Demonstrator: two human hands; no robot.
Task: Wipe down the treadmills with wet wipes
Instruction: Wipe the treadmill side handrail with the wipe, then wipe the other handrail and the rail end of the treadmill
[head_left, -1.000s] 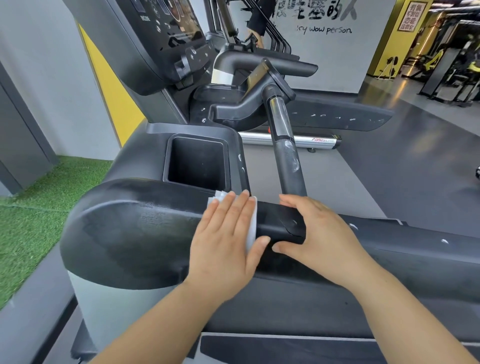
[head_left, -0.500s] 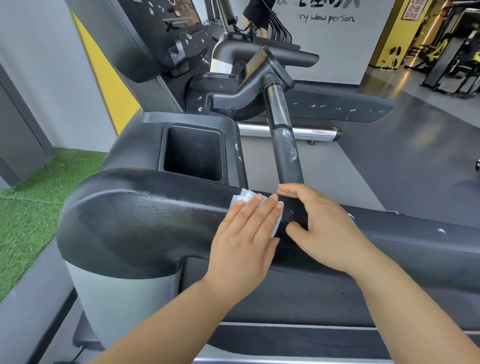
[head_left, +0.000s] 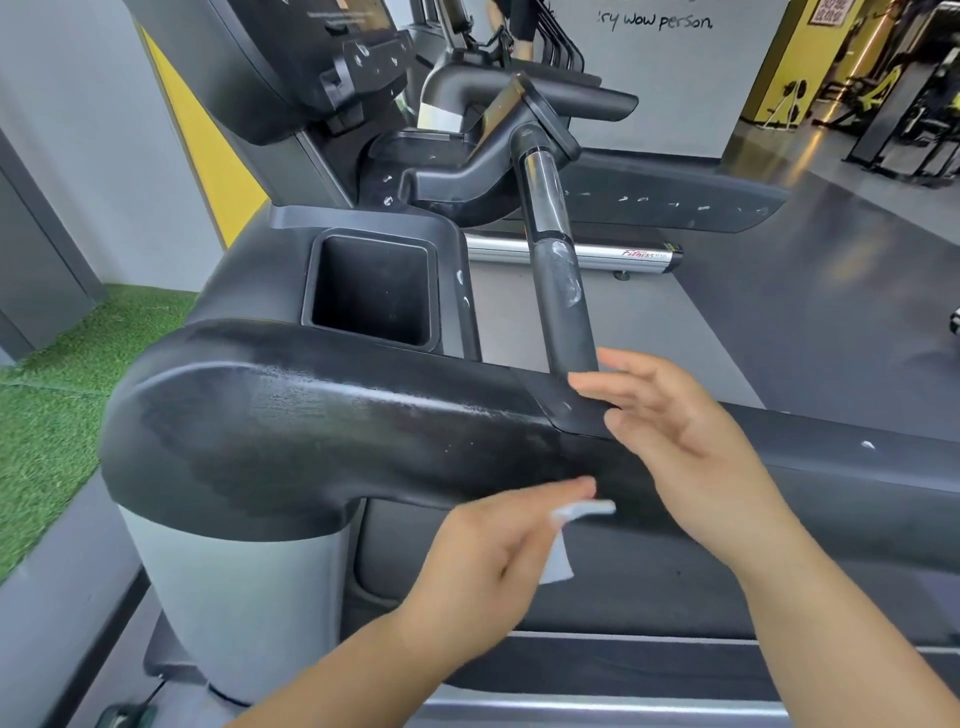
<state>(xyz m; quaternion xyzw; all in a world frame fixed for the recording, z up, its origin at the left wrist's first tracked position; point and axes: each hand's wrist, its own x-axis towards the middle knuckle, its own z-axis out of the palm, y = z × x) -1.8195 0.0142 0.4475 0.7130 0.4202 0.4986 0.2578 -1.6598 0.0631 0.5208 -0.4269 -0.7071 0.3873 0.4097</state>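
The treadmill's thick black side rail (head_left: 311, 431) runs across the middle of the view, its top shiny with moisture. My left hand (head_left: 498, 551) is below the rail's front edge and pinches a white wet wipe (head_left: 566, 540), which hangs off the rail; the hand is blurred. My right hand (head_left: 675, 431) hovers over the rail with relaxed fingers, its fingertips close to the base of the black handlebar (head_left: 563, 306), and it holds nothing.
A square cup holder (head_left: 371, 291) sits behind the rail. The console (head_left: 270, 62) rises at the upper left. Another treadmill (head_left: 649, 208) stands beyond, with a person on a machine further back. Green turf (head_left: 57, 395) lies to the left, and gym equipment (head_left: 893, 104) at the far right.
My left hand slid the wipe rightward along the rail top, then pulled it down off the rail. My right hand lifted off the rail and spread its fingers.
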